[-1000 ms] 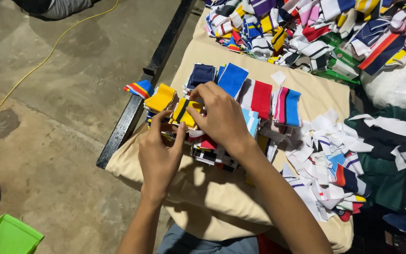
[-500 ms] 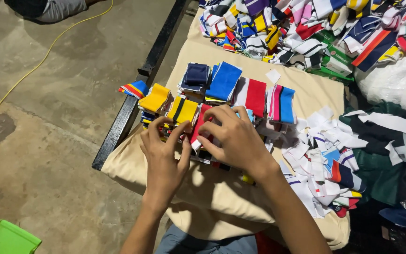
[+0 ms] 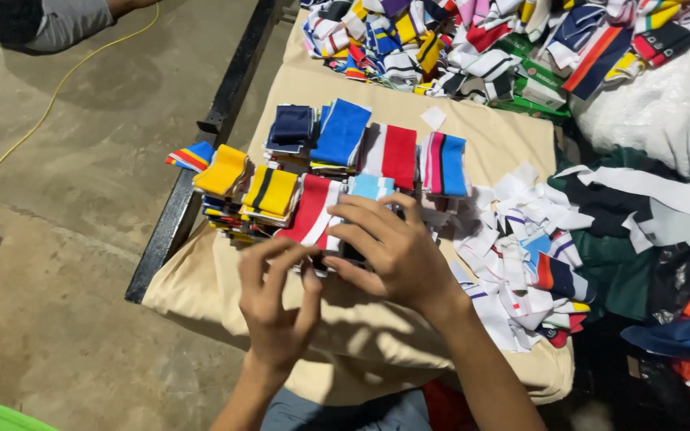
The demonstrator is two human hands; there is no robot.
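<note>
Both hands meet over a small dark folded fabric piece (image 3: 335, 258) on a beige cloth-covered surface (image 3: 377, 351). My left hand (image 3: 277, 307) pinches its left end with curled fingers. My right hand (image 3: 397, 251) covers its top and right side. Just beyond my fingers lie sorted stacks of folded striped fabric pieces: a yellow stack (image 3: 221, 170), a yellow-and-black stack (image 3: 271, 191), a red-and-white stack (image 3: 313, 209), a navy stack (image 3: 291, 126), a blue stack (image 3: 342, 132), a red stack (image 3: 398, 153) and a pink-and-blue stack (image 3: 444, 164).
A loose heap of mixed fabric strips (image 3: 529, 247) lies right of my right hand. A bigger unsorted pile (image 3: 473, 40) fills the far side. A black metal bar (image 3: 201, 152) edges the surface on the left, above concrete floor with a yellow cord (image 3: 41, 112). Another person's leg (image 3: 33, 20) is top left.
The hands have come down from the stacks toward me, bringing the small dark piece onto the bare cloth. The red-and-white stack, covered before, is in plain sight.
</note>
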